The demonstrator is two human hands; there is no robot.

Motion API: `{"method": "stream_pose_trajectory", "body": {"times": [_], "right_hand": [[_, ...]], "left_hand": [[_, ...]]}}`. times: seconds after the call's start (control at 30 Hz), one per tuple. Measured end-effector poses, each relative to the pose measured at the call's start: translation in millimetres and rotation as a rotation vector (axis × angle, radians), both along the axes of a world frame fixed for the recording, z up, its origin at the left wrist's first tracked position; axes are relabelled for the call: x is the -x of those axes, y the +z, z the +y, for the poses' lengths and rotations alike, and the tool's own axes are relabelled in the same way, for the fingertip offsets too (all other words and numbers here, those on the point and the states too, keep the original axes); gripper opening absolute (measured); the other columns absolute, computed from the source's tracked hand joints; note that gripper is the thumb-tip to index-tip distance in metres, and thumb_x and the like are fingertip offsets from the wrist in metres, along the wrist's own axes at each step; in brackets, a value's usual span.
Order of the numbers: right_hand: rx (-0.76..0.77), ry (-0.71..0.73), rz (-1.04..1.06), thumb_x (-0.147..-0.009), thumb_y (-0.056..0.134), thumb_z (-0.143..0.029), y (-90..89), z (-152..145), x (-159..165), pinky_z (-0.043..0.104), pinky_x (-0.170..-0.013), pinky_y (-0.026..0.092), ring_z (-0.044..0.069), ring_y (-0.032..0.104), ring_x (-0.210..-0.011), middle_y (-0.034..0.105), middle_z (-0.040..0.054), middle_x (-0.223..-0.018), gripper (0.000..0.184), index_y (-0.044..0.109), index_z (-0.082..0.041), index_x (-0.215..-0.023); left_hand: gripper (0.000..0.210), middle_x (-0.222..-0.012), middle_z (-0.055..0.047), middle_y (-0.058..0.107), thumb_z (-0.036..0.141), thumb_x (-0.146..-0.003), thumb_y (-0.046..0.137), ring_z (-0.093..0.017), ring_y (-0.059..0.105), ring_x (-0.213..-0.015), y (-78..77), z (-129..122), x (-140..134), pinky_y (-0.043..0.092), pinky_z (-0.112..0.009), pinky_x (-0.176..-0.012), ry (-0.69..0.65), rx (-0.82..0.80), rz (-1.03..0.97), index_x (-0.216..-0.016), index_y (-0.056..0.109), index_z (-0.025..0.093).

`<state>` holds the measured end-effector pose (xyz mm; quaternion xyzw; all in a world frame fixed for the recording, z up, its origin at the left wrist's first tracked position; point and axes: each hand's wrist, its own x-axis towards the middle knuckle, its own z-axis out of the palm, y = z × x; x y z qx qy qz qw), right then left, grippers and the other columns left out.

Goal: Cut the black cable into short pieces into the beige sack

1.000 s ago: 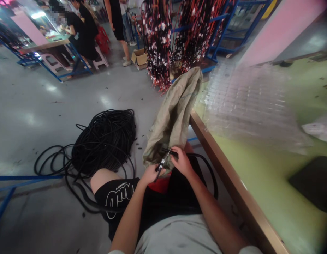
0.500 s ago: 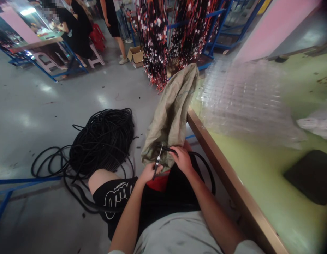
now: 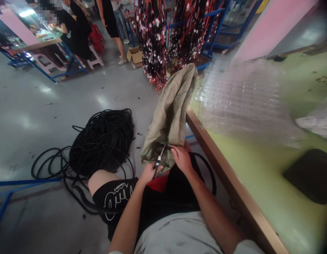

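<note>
My left hand point(image 3: 149, 173) is closed around a pair of scissors point(image 3: 158, 160) with dark handles, its blades pointing up and away from me. Those blades lie against a thick black cable point(image 3: 206, 163) close to its end. My right hand point(image 3: 181, 157) grips the cable just right of the blades, and the rest curves down past my right leg. Under both hands is the open mouth of a tan woven sack point(image 3: 170, 106), draped upward against the table edge. A red surface point(image 3: 157, 184) shows between my legs.
A big coil of black cable point(image 3: 101, 141) lies on the floor at left, with short black pieces nearby. The green-topped table point(image 3: 248, 155) at right bears clear plastic trays point(image 3: 243, 95) and a black pad point(image 3: 310, 176). Wire bundles point(image 3: 153, 38) hang ahead; people are at the back left.
The scissors' blades have tipped slightly to the right, closer to my right hand. Both hands otherwise stay nearly in place, still holding the scissors and the cable.
</note>
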<state>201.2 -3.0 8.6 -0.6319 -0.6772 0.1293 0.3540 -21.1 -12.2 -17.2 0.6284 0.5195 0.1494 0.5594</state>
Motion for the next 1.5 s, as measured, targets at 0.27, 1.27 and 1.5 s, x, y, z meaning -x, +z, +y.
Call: {"method": "stream_pose_trajectory", "body": {"times": [0.27,1.27,1.5], "right_hand": [[0.01,0.08,-0.049,-0.099,0.047,-0.044,3.5,-1,2,0.037,-0.082,0.038,0.024,0.057,-0.092,0.066,0.0059,-0.096,0.029,0.067,-0.024,-0.106],[0.075,0.04,-0.264,-0.105,0.028,-0.036,-4.0,0,3,0.031,-0.072,0.03,0.019,0.057,-0.073,0.066,0.0046,-0.073,0.046,0.065,-0.02,-0.082],[0.065,0.044,-0.19,-0.104,0.034,-0.038,-1.9,0,6,0.033,-0.077,0.032,0.023,0.057,-0.087,0.068,0.0056,-0.089,0.037,0.066,-0.022,-0.095]], "left_hand": [[0.046,-0.076,-0.005,0.066,0.057,-0.083,0.055,-0.018,0.061,-0.071,-4.3,-1,-2,0.045,-0.027,-0.066,-0.011,-0.059,-0.036,-0.093,0.064,0.013],[0.05,-0.062,-0.005,0.065,0.059,-0.086,0.047,-0.017,0.062,-0.06,0.5,-2,-3,0.047,-0.027,-0.063,-0.054,0.013,0.002,-0.069,0.062,0.014],[0.047,-0.074,-0.005,0.067,0.057,-0.085,0.051,-0.019,0.063,-0.069,-0.5,-2,-4,0.048,-0.028,-0.066,-0.05,0.018,-0.07,-0.09,0.064,0.012]]}}
